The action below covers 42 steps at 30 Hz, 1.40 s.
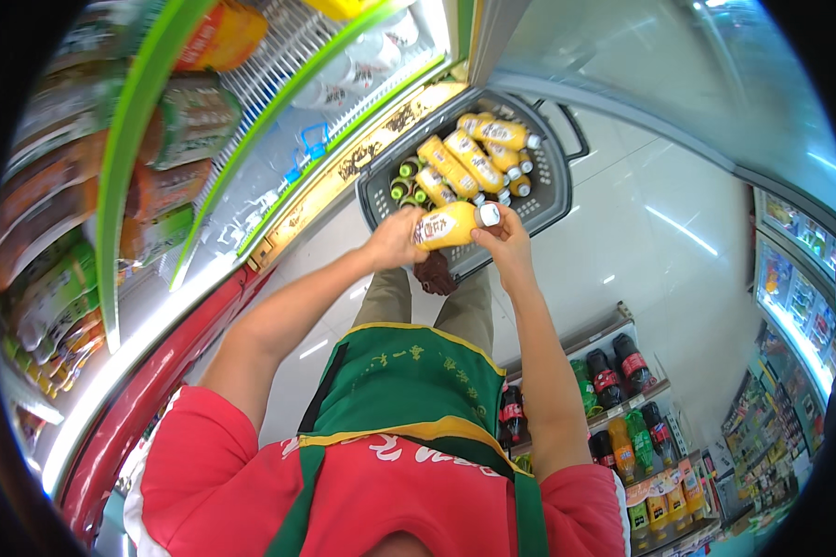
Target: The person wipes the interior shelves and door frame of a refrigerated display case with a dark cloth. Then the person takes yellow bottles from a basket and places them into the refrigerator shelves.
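My left hand [397,239] grips the base of a yellow drink bottle [451,225] with a white cap and a printed label. At the cap end, the fingers of my right hand [505,244] hold the bottle's neck. The bottle lies sideways above the near part of a dark grey plastic basket [566,198]. A dark brown cloth [435,273] hangs just below my left hand; whether that hand pinches it is hidden. Inside the basket lie several similar yellow bottles [474,161], white caps towards the right. Dark bottles with green caps [400,186] stand at its left side.
An open refrigerated case with green-edged shelves [279,111] runs along the left, holding packaged goods. Its glass door [669,83] swings out at upper right. The basket handle [582,132] sticks out on the right. A low rack of soda bottles [630,411] stands at lower right.
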### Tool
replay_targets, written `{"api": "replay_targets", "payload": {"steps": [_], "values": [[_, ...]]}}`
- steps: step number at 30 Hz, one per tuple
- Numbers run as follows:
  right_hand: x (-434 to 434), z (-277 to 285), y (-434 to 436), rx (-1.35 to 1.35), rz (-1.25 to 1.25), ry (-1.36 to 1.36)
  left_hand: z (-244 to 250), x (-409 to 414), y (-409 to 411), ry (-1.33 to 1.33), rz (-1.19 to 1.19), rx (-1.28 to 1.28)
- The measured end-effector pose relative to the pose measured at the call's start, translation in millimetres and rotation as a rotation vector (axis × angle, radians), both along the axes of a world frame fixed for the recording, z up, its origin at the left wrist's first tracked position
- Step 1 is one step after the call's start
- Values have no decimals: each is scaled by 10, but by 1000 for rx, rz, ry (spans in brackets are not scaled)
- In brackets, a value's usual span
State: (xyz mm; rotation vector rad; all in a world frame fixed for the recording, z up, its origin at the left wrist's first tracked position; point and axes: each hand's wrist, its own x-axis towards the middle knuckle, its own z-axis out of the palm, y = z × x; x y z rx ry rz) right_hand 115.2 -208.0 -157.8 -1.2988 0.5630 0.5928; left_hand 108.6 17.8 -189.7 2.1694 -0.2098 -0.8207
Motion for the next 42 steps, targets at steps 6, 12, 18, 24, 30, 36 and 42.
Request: {"api": "replay_targets", "payload": {"steps": [6, 12, 18, 24, 30, 36, 42], "values": [[229, 1290, -45, 288, 19, -170, 1303, 13, -269, 467, 156, -429], [223, 2116, 82, 700, 80, -307, 2153, 147, -255, 1085, -139, -1001], [275, 2818, 286, 467, -13, -340, 2658, 172, -212, 1112, -157, -1256], [269, 3359, 295, 401, -18, -428, 2945, 159, -193, 903, -136, -1280], [410, 3578, 265, 71, 29, -692, 3248, 158, -234, 121, -7, -707], [570, 3994, 426, -86, 100, -988, 3704, 135, -402, -389, 259, -544], [774, 4663, 570, -86, 266, -1335, 4529, 491, -84, -704, 300, -455]]}}
